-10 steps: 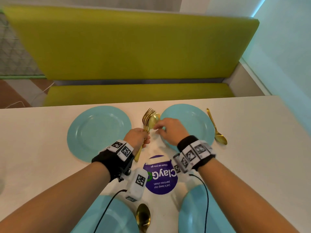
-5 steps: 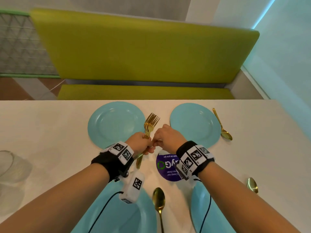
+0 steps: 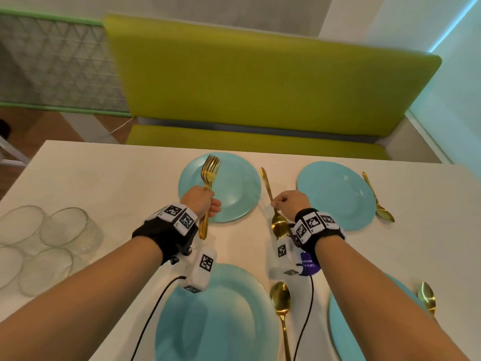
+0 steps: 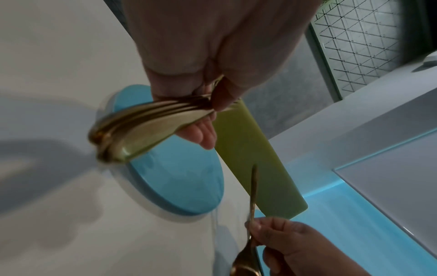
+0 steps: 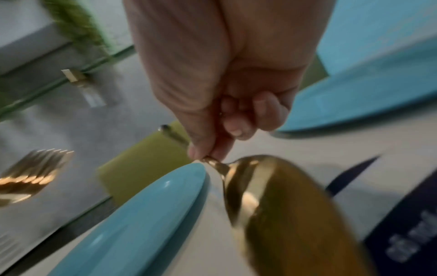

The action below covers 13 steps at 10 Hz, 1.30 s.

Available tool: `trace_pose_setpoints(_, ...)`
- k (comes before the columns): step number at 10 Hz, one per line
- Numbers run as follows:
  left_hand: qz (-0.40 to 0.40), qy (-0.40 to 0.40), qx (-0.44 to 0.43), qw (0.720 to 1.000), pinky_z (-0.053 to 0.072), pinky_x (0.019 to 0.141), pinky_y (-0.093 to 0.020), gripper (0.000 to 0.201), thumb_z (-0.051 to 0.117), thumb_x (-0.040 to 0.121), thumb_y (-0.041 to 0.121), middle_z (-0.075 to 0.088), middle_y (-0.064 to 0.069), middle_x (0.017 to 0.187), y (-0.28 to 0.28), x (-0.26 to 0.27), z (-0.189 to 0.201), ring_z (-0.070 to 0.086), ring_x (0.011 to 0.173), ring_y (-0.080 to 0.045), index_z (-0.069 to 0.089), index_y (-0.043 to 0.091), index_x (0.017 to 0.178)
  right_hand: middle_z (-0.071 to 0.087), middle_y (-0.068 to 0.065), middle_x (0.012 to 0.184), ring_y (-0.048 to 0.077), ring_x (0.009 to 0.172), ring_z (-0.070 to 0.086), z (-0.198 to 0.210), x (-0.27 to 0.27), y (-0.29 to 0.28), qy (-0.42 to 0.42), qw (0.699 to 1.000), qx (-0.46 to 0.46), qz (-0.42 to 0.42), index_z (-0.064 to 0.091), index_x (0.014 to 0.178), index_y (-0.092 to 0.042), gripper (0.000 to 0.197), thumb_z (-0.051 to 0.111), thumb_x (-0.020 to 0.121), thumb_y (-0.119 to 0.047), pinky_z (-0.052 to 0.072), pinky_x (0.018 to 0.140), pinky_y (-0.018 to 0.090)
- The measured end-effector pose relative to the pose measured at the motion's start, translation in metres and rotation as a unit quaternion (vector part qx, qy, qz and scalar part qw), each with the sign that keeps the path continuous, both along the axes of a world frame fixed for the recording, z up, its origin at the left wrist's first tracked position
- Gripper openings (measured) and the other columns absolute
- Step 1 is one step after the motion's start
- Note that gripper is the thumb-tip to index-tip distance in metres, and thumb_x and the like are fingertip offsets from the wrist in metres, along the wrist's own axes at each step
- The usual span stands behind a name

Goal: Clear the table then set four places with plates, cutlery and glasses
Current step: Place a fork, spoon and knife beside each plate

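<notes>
While left hand (image 3: 201, 201) grips forks (image 3: 209, 173), right hand (image 3: 291, 204) pinches spoon (image 3: 270, 199) between far plates (image 3: 234, 188), handle pointing far, bowl near.

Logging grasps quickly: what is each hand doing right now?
Left hand: closed around a bundle of gold forks.
Right hand: pinching the handle of one gold spoon.

Around the purple sticker (image 3: 309, 265) on our table (image 3: 130, 178) we see four plates: two beyond, two nearer us. The glasses (image 3: 44, 246) stand far left of it.
</notes>
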<state>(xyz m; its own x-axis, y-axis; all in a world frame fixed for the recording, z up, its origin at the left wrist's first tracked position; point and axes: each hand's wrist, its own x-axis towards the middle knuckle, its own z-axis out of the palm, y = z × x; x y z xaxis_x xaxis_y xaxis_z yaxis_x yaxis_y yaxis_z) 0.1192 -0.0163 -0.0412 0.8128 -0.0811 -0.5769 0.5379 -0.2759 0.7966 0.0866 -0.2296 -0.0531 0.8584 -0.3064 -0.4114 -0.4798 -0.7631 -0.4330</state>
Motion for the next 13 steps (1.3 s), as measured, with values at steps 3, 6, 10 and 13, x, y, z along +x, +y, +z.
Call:
trace_pose_setpoints(3, -0.010, -0.016, -0.036, 0.999, 0.046, 0.058, -0.026, 0.011, 0.038, 0.098, 0.010, 0.059, -0.009, 0.073, -0.002, 0.012, -0.002, 0.055, 0.062, -0.018, 0.046, 0.004, 0.094, 0.059, 0.009, 0.129, 0.027, 0.121, 0.054, -0.014, 0.040, 0.008, 0.110, 0.992, -0.065, -0.016, 0.059, 0.123, -0.007, 0.046, 0.038, 0.098, -0.040, 0.043, 0.100, 0.031)
trace_pose_setpoints(6, 0.011, -0.018, -0.053, 0.998, 0.045, 0.056, -0.026, 0.009, 0.038, 0.098, 0.009, 0.058, -0.009, 0.073, -0.010, 0.032, -0.002, 0.055, 0.061, -0.017, 0.044, 0.002, 0.101, 0.057, 0.005, 0.078, 0.021, 0.076, 0.058, -0.035, 0.062, 0.006, 0.131, 0.984, -0.114, -0.038, 0.054, 0.067, -0.006, 0.040, 0.062, 0.087, -0.039, 0.048, 0.069, 0.026)
trace_pose_setpoints(10, 0.010, -0.017, -0.049, 0.999, 0.046, 0.058, -0.026, 0.010, 0.038, 0.099, 0.010, 0.058, -0.009, 0.074, -0.011, 0.034, -0.005, 0.055, 0.062, -0.017, 0.044, 0.003, 0.102, 0.046, 0.002, 0.056, 0.014, 0.048, 0.040, -0.038, 0.073, 0.007, 0.142, 0.980, -0.141, -0.017, 0.046, 0.055, -0.010, 0.046, 0.059, 0.088, -0.038, 0.025, 0.040, 0.024)
trace_pose_setpoints(13, 0.018, -0.015, -0.048, 0.999, 0.045, 0.057, -0.025, 0.009, 0.038, 0.099, 0.010, 0.058, -0.008, 0.074, -0.011, 0.030, -0.004, 0.055, 0.061, -0.016, 0.044, 0.003, 0.102, 0.048, 0.001, 0.060, 0.012, 0.050, 0.042, -0.038, 0.073, 0.007, 0.134, 0.986, -0.080, -0.059, 0.061, 0.072, -0.007, 0.036, 0.060, 0.089, -0.038, 0.029, 0.039, 0.023)
